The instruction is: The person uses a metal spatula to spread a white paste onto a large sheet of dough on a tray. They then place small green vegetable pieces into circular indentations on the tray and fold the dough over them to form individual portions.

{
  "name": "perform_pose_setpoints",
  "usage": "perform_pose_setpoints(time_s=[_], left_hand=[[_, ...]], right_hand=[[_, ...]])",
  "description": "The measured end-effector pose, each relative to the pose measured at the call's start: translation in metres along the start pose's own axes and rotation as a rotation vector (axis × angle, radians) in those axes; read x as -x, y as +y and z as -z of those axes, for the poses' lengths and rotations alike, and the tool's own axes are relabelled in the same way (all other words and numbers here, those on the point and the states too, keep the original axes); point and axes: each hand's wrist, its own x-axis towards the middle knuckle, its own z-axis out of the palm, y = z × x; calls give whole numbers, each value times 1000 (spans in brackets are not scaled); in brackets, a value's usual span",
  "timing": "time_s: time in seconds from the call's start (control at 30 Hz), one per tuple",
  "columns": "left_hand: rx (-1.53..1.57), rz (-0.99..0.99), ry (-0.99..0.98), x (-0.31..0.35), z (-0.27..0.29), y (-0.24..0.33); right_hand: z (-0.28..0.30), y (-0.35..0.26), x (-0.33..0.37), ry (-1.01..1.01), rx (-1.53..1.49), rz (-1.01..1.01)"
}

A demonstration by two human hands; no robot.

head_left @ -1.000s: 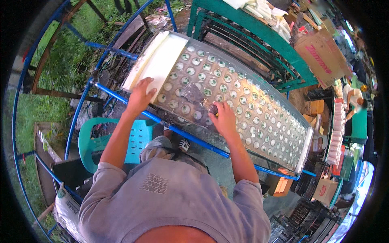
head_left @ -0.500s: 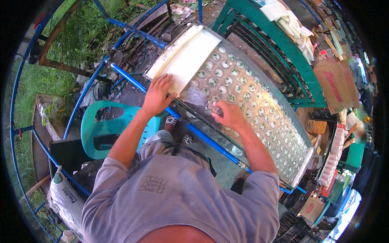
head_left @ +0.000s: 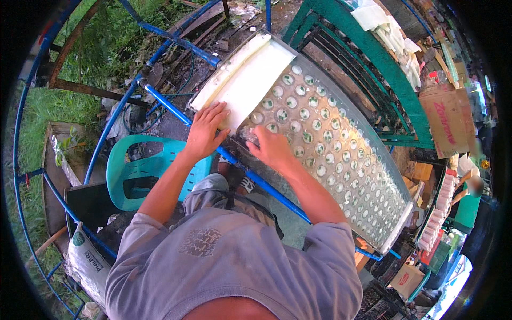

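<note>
A long panel (head_left: pixel 341 160) with rows of round white-and-green discs slants across the blue pipe frame in front of me. A white sheet (head_left: pixel 256 72) covers its far left end. My left hand (head_left: pixel 208 130) lies flat with fingers spread on the near corner of that sheet. Just right of it, my right hand (head_left: pixel 269 146) is closed on a crumpled piece of clear plastic (head_left: pixel 247 134), pressed against the panel beside the sheet's edge. The fingertips hide part of the plastic.
A blue pipe (head_left: pixel 266 184) runs along the panel's near side. A turquoise plastic chair (head_left: pixel 125 160) stands at left. Beyond the panel is a green metal frame (head_left: pixel 368 50). Cardboard boxes (head_left: pixel 445 120) and an egg tray stack (head_left: pixel 434 213) crowd the right side.
My right hand has slid left along the panel toward the white sheet, with the plastic gathered under its fingers. My left hand has stayed on the sheet's corner.
</note>
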Motion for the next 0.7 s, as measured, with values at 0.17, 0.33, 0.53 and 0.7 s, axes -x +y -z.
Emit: perform_pose_setpoints(time_s=[0.17,0.33,0.53,0.7], left_hand=[[256,95,179,13,8,-4],[292,258,419,18,26,-13],[136,128,194,10,14,-1],[132,110,176,-1,0,-1]], right_hand=[[15,8,37,-67,5,-35],[-18,-7,-15,37,-26,-38],[28,0,33,-122,-63,-212],[46,33,82,-150,83,-288]])
